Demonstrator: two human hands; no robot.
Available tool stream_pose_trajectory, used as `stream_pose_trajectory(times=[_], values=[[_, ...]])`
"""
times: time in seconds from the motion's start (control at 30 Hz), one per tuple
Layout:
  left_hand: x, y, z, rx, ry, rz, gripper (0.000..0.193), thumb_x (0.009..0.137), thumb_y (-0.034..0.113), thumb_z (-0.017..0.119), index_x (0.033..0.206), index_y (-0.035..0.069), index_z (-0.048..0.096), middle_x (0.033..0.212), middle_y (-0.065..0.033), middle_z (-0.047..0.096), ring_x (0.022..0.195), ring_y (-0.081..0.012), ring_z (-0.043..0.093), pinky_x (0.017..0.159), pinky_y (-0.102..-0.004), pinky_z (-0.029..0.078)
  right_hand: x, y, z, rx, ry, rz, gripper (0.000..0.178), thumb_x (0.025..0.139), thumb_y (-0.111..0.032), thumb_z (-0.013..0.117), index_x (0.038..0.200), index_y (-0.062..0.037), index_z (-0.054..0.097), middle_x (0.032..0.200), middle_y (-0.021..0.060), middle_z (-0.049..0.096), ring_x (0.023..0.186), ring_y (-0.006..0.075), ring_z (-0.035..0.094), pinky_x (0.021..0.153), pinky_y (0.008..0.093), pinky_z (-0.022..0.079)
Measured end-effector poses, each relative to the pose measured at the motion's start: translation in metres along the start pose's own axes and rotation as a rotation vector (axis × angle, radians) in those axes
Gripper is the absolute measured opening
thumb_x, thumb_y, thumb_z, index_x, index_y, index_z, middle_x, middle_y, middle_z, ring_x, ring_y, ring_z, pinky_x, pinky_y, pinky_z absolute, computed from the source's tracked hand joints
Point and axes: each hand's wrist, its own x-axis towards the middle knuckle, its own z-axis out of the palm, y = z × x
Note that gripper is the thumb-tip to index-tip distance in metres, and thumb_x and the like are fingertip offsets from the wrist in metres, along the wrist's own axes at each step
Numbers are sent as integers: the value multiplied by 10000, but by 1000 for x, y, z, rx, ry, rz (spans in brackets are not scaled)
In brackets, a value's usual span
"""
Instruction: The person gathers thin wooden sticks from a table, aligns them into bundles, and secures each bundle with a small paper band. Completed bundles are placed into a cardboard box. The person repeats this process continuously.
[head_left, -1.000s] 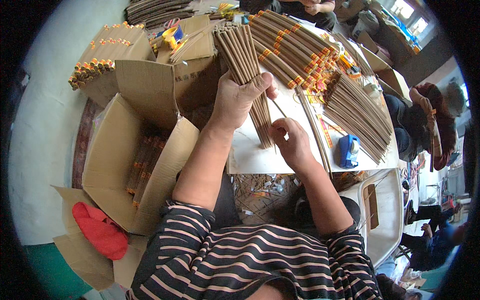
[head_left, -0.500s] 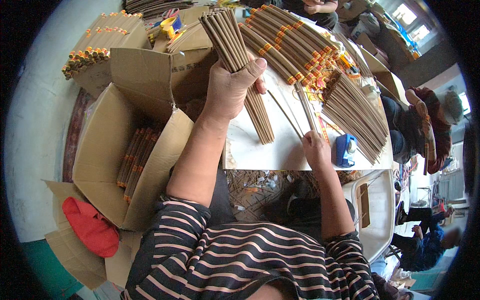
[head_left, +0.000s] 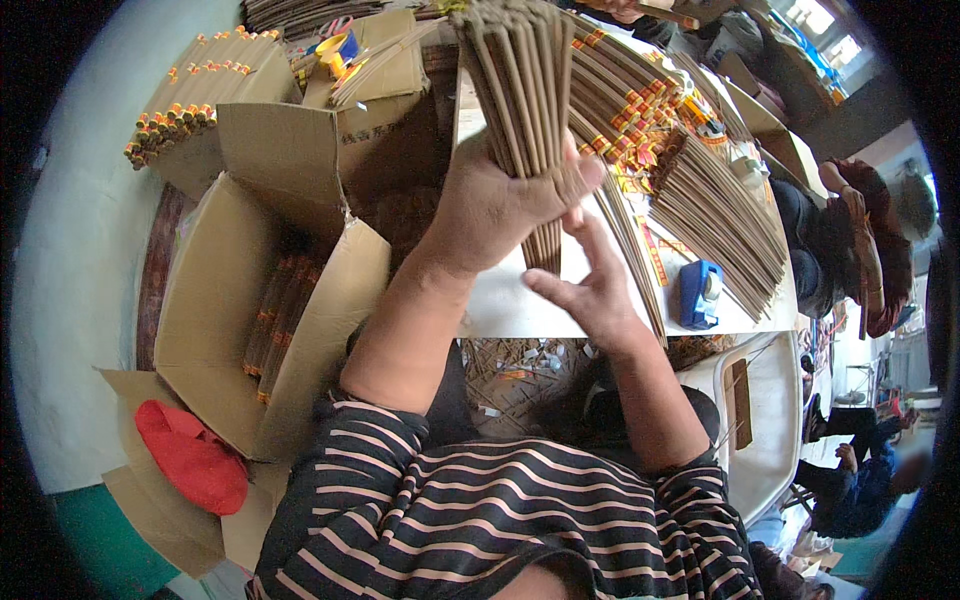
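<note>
Bundle of thin brown sticks (head_left: pixel 518 95) stands nearly upright over the white tabletop (head_left: pixel 495 312), gripped around its middle by the left hand (head_left: pixel 505 205); the right hand (head_left: pixel 597 290), thumb and fingers spread wide, is just beside the bundle's lower end, though whether they touch I cannot tell; farther right lie loose brown sticks (head_left: pixel 722 222), near a blue tape dispenser (head_left: pixel 699 295).

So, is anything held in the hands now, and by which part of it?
The left hand grips the stick bundle around its shaft, below the middle. The right hand is open near its lower end; whether it touches cannot be told.
</note>
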Motion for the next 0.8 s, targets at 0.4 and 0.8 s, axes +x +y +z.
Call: stream_pose_trajectory(times=[0.4, 0.8], values=[[-6, -6, 21, 336, 7, -115, 195, 774, 158, 700, 825, 25, 568, 701, -10, 574, 665, -73, 521, 621, -244, 466, 7, 22, 27, 208, 54, 61, 316, 802, -65, 638, 1085, 14, 523, 963, 83, 600, 910, 110, 541, 804, 275, 462], [2, -18, -5, -399, 93, -161, 141, 790, 94, 618, 772, 80, 479, 591, 13, 473, 483, -89, 481, 460, -226, 421, 14, -2, 6, 442, -289, 405, 309, 743, -140, 732, 928, -11, 520, 801, 16, 545, 705, 85, 519, 641, 247, 466]])
